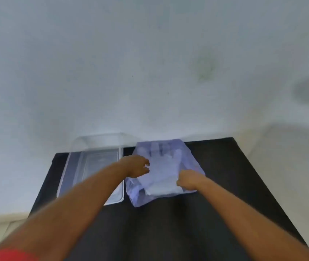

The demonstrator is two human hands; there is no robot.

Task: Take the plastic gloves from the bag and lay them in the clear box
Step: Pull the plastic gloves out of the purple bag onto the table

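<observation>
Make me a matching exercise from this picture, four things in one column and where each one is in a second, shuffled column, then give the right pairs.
Things:
1. clear box
2. bag
3. left hand
4. right hand

Places:
A. at the bag's right near edge
B. left on the black table, beside the bag
C. at the bag's left edge
D. right of the clear box, gloves showing through it

Pairs: 1-B, 2-D, 3-C, 4-A

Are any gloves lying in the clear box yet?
No, the clear box looks empty; the gloves are at the bag.
</observation>
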